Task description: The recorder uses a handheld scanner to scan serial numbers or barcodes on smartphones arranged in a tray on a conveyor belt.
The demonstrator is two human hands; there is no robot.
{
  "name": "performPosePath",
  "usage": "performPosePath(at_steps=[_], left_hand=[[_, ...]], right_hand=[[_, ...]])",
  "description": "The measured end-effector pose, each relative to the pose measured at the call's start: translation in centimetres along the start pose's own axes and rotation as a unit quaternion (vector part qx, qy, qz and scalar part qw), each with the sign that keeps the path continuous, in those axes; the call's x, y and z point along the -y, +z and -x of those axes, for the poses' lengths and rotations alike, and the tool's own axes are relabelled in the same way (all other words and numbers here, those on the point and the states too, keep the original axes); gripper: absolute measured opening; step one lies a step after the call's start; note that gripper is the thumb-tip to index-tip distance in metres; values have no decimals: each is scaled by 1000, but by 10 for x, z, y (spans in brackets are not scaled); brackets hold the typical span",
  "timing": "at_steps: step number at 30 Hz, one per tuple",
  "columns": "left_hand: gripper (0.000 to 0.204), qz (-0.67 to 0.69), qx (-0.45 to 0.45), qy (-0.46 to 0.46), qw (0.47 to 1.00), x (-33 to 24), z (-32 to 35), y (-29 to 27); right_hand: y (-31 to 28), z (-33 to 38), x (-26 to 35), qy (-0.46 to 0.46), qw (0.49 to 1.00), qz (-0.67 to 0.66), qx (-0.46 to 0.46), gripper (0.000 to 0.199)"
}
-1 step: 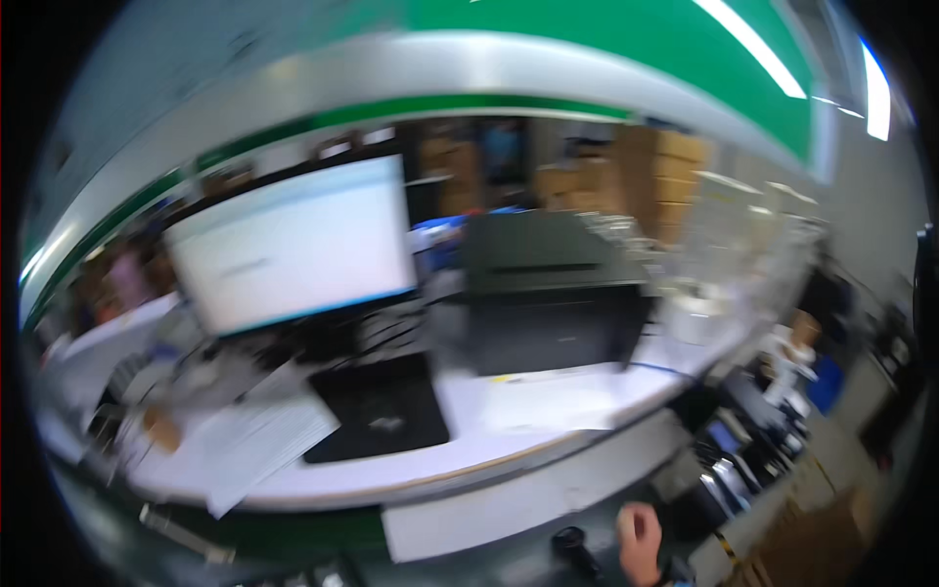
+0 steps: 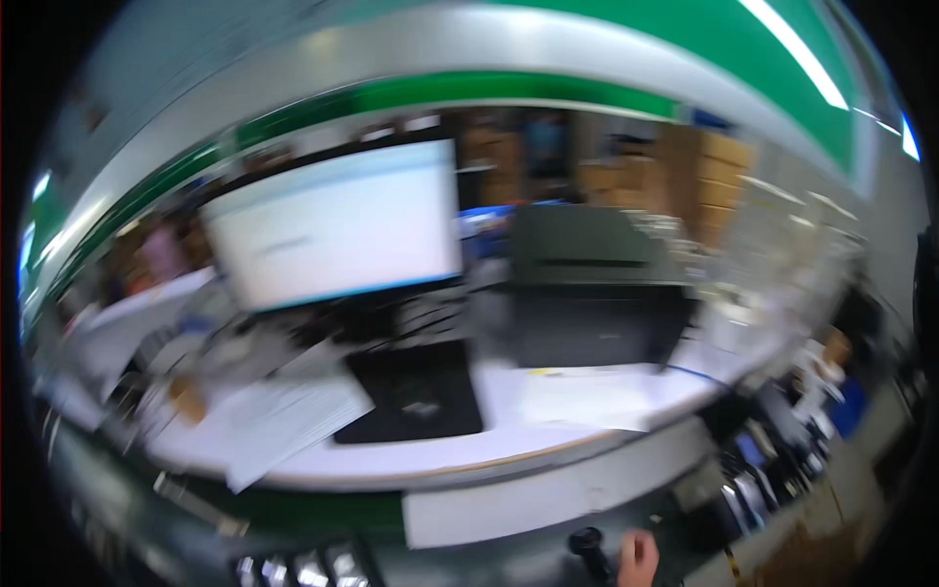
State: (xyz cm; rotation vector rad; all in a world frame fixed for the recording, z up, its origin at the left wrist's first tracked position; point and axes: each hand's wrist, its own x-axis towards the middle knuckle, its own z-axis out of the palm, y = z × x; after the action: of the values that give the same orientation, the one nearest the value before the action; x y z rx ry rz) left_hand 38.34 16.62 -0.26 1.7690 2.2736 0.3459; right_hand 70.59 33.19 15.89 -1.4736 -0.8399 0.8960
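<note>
Black knob (image 2: 587, 544) sits at the frame's 6 o'clock, below the white surface (image 2: 548, 430), just at 9 o'clock of the one hand (image 2: 638, 562) in view. Blur hides which hand it is, its grip and any contact. Monitor (image 2: 337, 230) at 11 o'clock, printer (image 2: 592, 293) at 1 o'clock, black mat (image 2: 411, 393) between.

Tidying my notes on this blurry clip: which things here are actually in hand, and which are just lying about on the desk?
In hand:
- one hand at the lower edge; which hand, and its grip, cannot be told
- small dark round object right beside it

Lying about:
- lit monitor
- black mat
- dark printer
- loose papers
- single sheet
- white desk
</note>
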Motion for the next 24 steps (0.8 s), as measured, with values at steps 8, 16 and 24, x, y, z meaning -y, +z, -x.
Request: performPosePath(at_steps=[8,16,24], left_hand=[[31,188,93,-93,973,28,48,-28],[37,153,-22,-123,980,58,75,-20],[43,14,-95,-86,992,84,15,18]], right_hand=[[40,122,-73,29,929,245,276,35],[140,60,26,-199,967,41,155,21],[245,-48,220,-557,824,43,93,11]])
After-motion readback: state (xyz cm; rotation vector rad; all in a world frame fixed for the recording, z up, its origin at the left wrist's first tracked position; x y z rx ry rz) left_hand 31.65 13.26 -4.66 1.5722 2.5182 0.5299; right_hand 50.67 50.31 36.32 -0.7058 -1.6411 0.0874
